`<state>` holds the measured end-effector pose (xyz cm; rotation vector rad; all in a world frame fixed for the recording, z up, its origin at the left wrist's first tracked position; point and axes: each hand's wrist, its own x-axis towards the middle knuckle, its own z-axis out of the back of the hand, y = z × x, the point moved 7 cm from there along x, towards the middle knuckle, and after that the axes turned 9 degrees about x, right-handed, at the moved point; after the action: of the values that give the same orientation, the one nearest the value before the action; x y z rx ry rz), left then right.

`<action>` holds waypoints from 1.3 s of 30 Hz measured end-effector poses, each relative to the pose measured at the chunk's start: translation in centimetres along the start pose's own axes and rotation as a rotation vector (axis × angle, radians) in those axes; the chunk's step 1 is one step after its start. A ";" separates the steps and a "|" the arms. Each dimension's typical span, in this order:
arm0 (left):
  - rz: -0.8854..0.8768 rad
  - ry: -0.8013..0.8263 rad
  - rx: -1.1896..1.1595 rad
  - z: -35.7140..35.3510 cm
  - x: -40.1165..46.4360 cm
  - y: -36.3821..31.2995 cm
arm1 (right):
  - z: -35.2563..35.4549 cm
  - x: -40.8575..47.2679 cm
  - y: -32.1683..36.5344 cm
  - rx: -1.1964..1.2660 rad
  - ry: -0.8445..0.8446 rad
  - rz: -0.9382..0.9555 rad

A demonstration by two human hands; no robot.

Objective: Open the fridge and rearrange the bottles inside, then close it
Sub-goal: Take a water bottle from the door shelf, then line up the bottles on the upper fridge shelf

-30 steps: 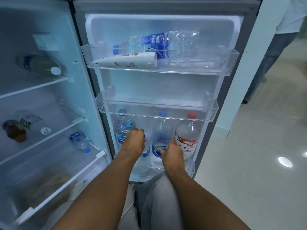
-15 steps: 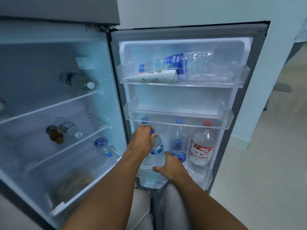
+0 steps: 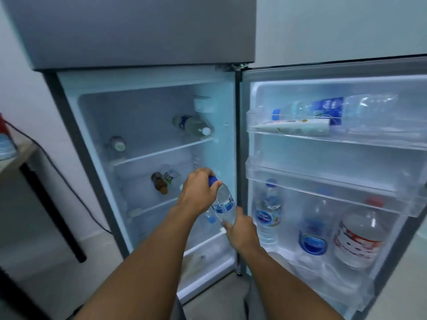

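Observation:
The fridge (image 3: 147,107) stands open, its door (image 3: 335,158) swung out to the right. A small clear water bottle (image 3: 223,205) with a blue cap and blue label is held tilted in front of the fridge's right edge. My left hand (image 3: 198,190) grips it at the cap end and my right hand (image 3: 240,229) holds its base. The bottom door bin (image 3: 342,285) holds three upright bottles: a blue-labelled one (image 3: 268,215), a round blue-labelled one (image 3: 313,236) and a red-labelled one (image 3: 359,236). A large bottle (image 3: 335,107) lies in the top door bin.
Inside, a bottle (image 3: 193,124) and a jar (image 3: 117,144) lie on the top shelf, and a brown bottle (image 3: 159,182) lies on the middle shelf. The middle door bin (image 3: 323,188) holds nothing. A white tube (image 3: 300,125) lies in the top bin. A table (image 3: 20,158) stands at left.
Both hands lifted the small water bottle out of the bottom door bin and carried it up and left toward the fridge interior. The view swung left and upward.

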<state>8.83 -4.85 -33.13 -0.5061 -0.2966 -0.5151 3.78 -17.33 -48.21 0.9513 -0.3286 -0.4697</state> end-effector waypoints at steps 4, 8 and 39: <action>0.080 0.049 -0.069 2.5 -0.2 3.8 | -2.5 0.8 4.8 -0.034 0.053 0.122; 0.261 -0.085 -0.271 4.8 -0.2 7.8 | -4.1 2.5 10.1 0.042 0.124 0.252; -0.359 -0.757 -0.018 15.0 7.6 6.4 | -3.8 15.3 22.5 0.306 -0.005 0.698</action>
<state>16.46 4.93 -20.01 -0.6576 -1.1219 -0.6590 23.99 -11.55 -30.43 1.0578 -0.7173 0.2243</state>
